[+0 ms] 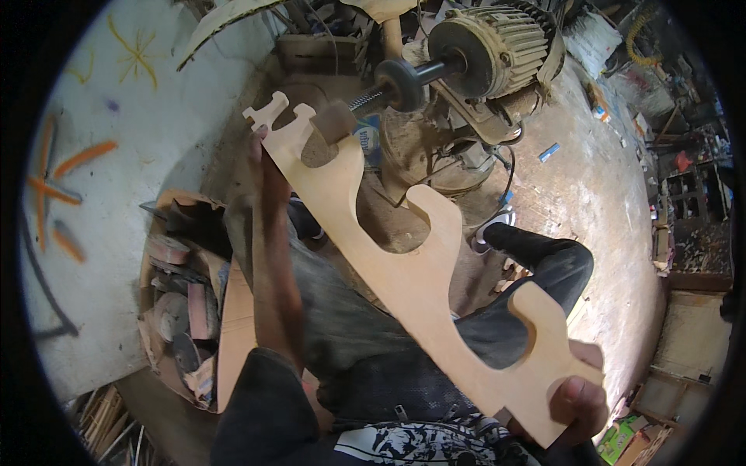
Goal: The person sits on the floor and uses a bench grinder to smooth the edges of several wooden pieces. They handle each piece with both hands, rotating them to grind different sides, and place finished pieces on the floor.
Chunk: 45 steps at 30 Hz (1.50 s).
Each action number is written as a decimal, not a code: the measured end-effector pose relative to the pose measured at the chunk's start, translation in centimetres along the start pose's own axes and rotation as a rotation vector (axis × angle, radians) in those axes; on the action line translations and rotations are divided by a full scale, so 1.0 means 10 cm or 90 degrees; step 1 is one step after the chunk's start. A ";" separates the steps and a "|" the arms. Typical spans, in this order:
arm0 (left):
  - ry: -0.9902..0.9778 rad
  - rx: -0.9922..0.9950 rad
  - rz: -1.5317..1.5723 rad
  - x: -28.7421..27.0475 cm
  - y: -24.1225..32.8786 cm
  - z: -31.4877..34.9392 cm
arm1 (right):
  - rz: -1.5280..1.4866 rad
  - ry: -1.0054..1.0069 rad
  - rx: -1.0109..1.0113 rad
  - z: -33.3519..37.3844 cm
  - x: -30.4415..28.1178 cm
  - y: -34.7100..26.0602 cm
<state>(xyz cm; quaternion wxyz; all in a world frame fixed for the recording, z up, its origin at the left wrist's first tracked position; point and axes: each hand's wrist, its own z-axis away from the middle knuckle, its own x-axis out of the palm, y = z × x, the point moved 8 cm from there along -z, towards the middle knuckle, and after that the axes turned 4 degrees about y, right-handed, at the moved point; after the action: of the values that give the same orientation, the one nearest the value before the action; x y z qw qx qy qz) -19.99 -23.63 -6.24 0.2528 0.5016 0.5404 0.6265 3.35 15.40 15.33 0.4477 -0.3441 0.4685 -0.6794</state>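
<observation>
A long pale wooden board with several hook-shaped cutouts along one edge slants across my lap, from far left to near right. My left hand grips its far end, mostly hidden behind the wood. My right hand is closed around the near end, thumb on the upper face. At the far end, a brownish cylindrical sanding head sits in one of the curved cutouts, at its edge. It is on a threaded spindle coming from an electric motor; whether it presses on the wood I cannot tell.
To my left stands a torn carton of abrasive wheels and scraps, beside a pale painted wall. A round base and cables lie below the motor. A small blue object lies on the dusty floor; shelves stand at the far right.
</observation>
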 end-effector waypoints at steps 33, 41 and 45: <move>-0.061 -0.248 0.174 0.38 -0.30 0.34 | 0.015 -0.358 0.139 -0.22 0.79 1.03; -0.107 -0.023 -0.050 0.14 -0.04 0.20 | 0.049 -0.384 0.222 -0.24 1.24 0.56; 0.009 -0.065 0.112 0.11 -0.18 0.24 | -0.013 -0.370 0.194 -0.16 1.28 0.42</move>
<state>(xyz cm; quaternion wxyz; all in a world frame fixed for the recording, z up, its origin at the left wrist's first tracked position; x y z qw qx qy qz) -18.62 -21.14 -7.71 0.2183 0.5294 0.4635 0.6762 -1.44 3.36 11.44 0.6024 -0.4575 0.2103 -0.6193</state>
